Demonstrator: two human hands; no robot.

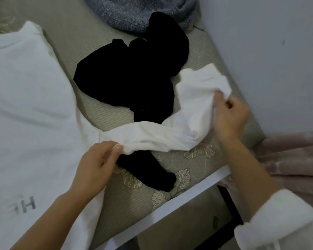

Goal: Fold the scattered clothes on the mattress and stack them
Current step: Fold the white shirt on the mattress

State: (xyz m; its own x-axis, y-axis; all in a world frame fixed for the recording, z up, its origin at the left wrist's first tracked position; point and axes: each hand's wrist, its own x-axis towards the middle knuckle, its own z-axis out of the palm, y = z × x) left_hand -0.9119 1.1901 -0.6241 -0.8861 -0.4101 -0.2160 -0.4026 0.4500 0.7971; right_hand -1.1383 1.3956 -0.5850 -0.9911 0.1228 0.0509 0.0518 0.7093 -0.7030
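Across black clothes (134, 73), left hand (96, 163) and right hand (229, 114) grip white sleeve (161, 134) (shirt (25, 96) cropped).

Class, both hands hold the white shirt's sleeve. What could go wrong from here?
1. The white sleeve lies across the black garment; folding it in may drag that garment along.
2. The left hand and right hand grip the sleeve where it is bunched, so creases may get folded in.

A white shirt (25, 105) runs off the left edge, its grey lettering (23, 206) blurred. Its sleeve (152, 134) hides part of the black garment (134, 74). The grey knit (134, 11) is cut off at the top.
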